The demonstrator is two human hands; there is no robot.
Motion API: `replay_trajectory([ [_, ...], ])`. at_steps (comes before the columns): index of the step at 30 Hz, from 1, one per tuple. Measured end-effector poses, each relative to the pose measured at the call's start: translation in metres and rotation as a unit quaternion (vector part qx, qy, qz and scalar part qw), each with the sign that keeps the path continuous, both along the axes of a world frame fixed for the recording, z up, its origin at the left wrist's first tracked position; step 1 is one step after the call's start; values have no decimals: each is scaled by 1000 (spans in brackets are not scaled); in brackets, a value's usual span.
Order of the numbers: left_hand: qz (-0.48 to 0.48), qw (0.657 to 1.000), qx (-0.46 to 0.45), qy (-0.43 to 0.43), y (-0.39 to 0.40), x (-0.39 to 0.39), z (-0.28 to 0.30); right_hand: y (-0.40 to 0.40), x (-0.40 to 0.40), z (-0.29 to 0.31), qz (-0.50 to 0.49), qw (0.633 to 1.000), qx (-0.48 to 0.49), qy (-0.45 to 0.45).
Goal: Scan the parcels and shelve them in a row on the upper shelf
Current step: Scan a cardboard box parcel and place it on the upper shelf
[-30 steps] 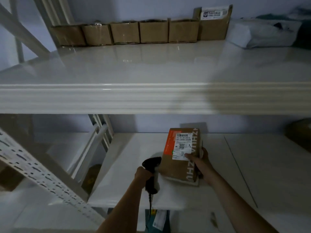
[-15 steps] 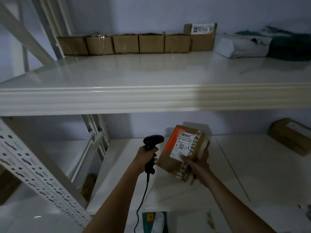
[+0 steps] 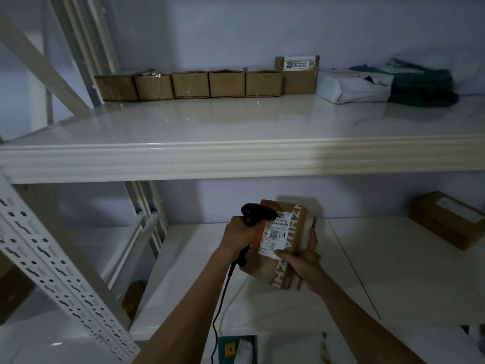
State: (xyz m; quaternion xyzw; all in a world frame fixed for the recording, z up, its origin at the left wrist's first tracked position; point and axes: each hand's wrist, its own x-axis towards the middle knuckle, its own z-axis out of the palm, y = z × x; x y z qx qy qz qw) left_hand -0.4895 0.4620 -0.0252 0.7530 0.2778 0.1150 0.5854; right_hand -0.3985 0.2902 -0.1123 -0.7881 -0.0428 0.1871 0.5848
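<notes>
Our right hand point(image 3: 301, 261) gripped a brown cardboard parcel point(image 3: 291, 240), tilted above the lower shelf point(image 3: 393, 271), with white lettered tape, an orange patch and a white barcode label point(image 3: 275, 235). Our left hand point(image 3: 237, 236) clasped the black scanner point(image 3: 256, 212) beside that label.

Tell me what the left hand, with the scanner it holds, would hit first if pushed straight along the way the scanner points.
Probably the parcel: the left hand aims the scanner rightward at its white label, held by the right hand. The gap between them is unclear.
</notes>
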Motion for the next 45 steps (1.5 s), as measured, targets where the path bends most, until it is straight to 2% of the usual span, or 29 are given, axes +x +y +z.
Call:
replay_trajectory([
  [2, -4, 1000, 6, 4, -3, 1, 2, -2, 10, -12, 11, 1000, 12, 1],
  [13, 6, 998, 58, 23, -19, 0, 13, -14, 7, 7, 42, 999, 3, -28],
  [45, 30, 999, 14, 13, -34, -13, 18, -25, 1, 8, 58, 998, 9, -10],
])
